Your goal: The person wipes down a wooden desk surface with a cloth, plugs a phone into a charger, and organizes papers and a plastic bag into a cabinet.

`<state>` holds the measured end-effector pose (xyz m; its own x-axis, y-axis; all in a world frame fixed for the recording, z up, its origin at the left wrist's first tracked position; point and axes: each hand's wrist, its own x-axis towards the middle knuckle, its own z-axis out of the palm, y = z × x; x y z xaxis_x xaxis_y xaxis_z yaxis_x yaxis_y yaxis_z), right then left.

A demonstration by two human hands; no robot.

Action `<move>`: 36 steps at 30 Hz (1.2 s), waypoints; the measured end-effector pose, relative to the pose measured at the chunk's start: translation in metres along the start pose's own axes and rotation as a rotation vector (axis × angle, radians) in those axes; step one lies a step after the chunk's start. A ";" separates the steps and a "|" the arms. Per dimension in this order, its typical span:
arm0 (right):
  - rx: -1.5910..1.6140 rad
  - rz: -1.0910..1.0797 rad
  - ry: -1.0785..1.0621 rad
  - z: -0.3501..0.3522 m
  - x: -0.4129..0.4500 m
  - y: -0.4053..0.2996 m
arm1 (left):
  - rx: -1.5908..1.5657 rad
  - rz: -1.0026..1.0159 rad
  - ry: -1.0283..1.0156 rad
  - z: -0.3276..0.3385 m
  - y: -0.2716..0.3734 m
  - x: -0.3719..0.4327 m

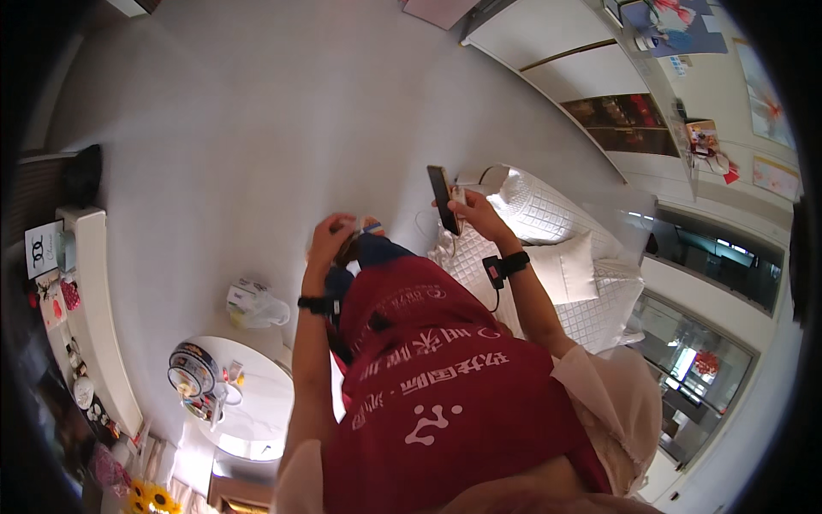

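Observation:
My right hand (pixel 474 211) grips a dark smartphone (pixel 444 199) together with a small white object, and a thin white cable hangs beside them. My left hand (pixel 334 236) is raised in front of my body with its fingers curled; whether it holds something small cannot be told. A black wrist strap with a small device is on each forearm. The dark red apron (pixel 437 360) with white print covers my front. Below the hands, part of a patterned shoe (pixel 371 225) shows on the floor.
A sofa with a quilted white cover (pixel 546 205) and a cushion (pixel 563 268) stands at the right. At the left are a round white table (pixel 257 385) with dishes, a plastic bag (pixel 260 305) and a long low cabinet (pixel 96 283). White cabinetry (pixel 578 70) lines the upper right.

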<state>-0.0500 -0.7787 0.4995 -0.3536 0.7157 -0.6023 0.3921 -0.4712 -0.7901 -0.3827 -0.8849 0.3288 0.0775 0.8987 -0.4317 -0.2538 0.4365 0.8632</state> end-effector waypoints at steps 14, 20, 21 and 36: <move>0.129 -0.053 0.138 -0.069 -0.031 -0.023 | -0.486 -0.100 0.098 -0.003 0.125 0.067; 0.100 -0.037 0.180 -0.084 -0.014 -0.034 | -0.622 -0.139 0.161 -0.045 0.148 0.095; 0.103 -0.037 0.188 -0.087 -0.009 -0.035 | -0.618 -0.142 0.153 -0.047 0.152 0.102; 0.069 -0.035 0.117 -0.099 0.132 -0.107 | -0.293 0.044 0.357 -0.130 0.153 0.211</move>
<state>-0.0545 -0.5823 0.5158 -0.2634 0.7856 -0.5598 0.3204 -0.4761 -0.8189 -0.5301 -0.6339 0.3357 -0.2636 0.8227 -0.5037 -0.5148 0.3217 0.7947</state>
